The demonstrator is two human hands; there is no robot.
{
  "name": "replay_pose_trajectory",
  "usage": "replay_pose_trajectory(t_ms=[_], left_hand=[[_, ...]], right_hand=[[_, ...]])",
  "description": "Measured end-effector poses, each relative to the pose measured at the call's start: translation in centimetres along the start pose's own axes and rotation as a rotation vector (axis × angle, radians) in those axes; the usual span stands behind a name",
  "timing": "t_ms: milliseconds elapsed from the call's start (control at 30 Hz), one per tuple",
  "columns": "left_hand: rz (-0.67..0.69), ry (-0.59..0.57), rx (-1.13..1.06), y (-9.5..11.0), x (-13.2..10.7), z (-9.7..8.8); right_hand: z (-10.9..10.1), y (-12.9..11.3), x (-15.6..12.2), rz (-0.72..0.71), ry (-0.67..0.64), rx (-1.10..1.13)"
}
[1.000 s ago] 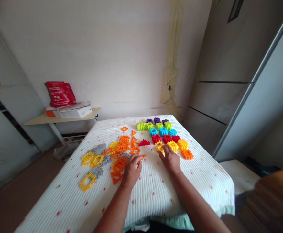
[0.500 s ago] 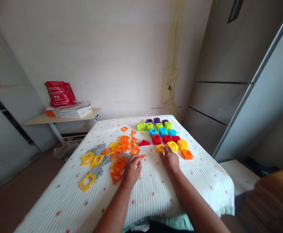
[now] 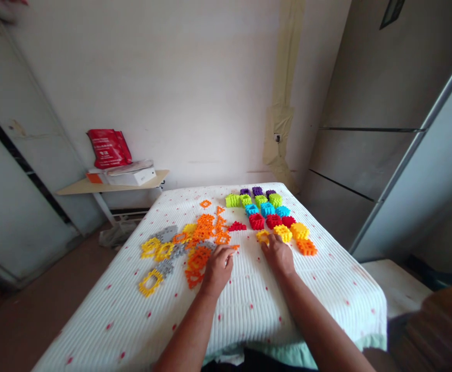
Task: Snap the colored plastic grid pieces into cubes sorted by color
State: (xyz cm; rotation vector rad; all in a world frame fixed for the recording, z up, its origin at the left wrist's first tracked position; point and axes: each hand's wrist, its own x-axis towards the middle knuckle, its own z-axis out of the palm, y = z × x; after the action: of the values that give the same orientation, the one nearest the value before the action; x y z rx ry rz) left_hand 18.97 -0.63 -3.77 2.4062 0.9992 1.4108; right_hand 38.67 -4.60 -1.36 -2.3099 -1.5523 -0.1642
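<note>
My left hand point(image 3: 218, 267) is closed at the right edge of a heap of orange interlocking block pieces point(image 3: 205, 227). A small orange piece point(image 3: 235, 247) pokes out at its fingertips, mostly hidden by the hand. My right hand point(image 3: 280, 256) grips a small yellow block point(image 3: 262, 236) lying on the quilt, with fingers at its near right side. Just beyond that hand is an assembled yellow block point(image 3: 283, 233), beside another yellow block point(image 3: 299, 230) and an orange block point(image 3: 307, 247). A flat red piece point(image 3: 237, 226) lies between the two groups.
Rows of red point(image 3: 256, 221), blue point(image 3: 267, 208), green point(image 3: 261, 201) and purple blocks point(image 3: 257, 191) stand at the back right. Grey pieces point(image 3: 167, 233) and a yellow frame point(image 3: 150, 282) lie left on the white quilt point(image 3: 133, 320). A fridge point(image 3: 349, 160) stands right; a side table point(image 3: 74, 187) stands left.
The whole view has shifted, so everything appears a little farther right. Both hands keep nearly the same places among the blocks.
</note>
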Motion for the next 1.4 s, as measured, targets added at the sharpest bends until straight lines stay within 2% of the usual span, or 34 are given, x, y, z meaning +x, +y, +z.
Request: replay_pose_trajectory(t_ms=[100, 200, 267, 367, 500, 600, 700, 767, 833, 1000, 1100, 1167, 1233, 1300, 1400], left_hand=[[-0.012, 0.009, 0.014, 0.3, -0.1, 0.0], [-0.023, 0.043, 0.054, 0.8, -0.3, -0.4], [-0.036, 0.074, 0.102, 0.9, -0.7, -1.4], [-0.087, 0.136, 0.214, 0.2, -1.9, -4.5], [-0.243, 0.215, 0.453, -2.2, -4.8, -10.6], [-0.435, 0.155, 0.638, -4.3, -6.9, -14.2], [-0.521, 0.069, 0.625, -5.8, -8.0, -15.5], [-0.519, 0.030, 0.581, -6.2, -8.3, -15.5], [-0.508, 0.055, 0.541, -6.3, -8.3, -15.3], [-0.547, 0.326, 0.392, -5.4, -8.6, -15.4], [-0.597, 0.452, 0.163, -4.6, -8.3, -14.9], [-0.613, 0.494, -0.035, -3.8, -7.5, -13.8], [-0.605, 0.495, -0.248, -2.5, -6.1, -12.3], [-0.601, 0.443, -0.485, -0.9, -4.5, -10.5], [-0.697, 0.244, -0.777, 1.4, -2.1, -7.6]], right_hand=[[0.6, 0.2, 0.0, -0.087, 0.101, 0.048], [1.2, 0.4, -0.1, -0.319, 0.250, 0.150], [1.5, 0.5, -0.3, -0.492, 0.300, 0.215], [1.5, 0.6, -0.6, -0.652, 0.272, 0.264], [1.4, 0.3, -0.9, -0.702, 0.196, 0.293], [1.5, 0.0, -0.9, -0.691, 0.181, 0.301], [1.6, -0.2, -1.0, -0.689, 0.169, 0.291], [1.5, -0.3, -1.0, -0.688, 0.157, 0.281], [1.5, -0.3, -1.0, -0.680, 0.148, 0.270], [1.6, -0.4, -0.9, -0.678, 0.136, 0.266], [1.6, -0.6, -1.0, -0.681, 0.127, 0.271], [1.6, -0.7, -1.0, -0.683, 0.119, 0.279], [1.5, -0.8, -1.0, -0.690, 0.109, 0.295], [1.5, -0.8, -1.0, -0.692, 0.107, 0.311], [1.5, -0.7, -1.1, -0.676, 0.120, 0.367]])
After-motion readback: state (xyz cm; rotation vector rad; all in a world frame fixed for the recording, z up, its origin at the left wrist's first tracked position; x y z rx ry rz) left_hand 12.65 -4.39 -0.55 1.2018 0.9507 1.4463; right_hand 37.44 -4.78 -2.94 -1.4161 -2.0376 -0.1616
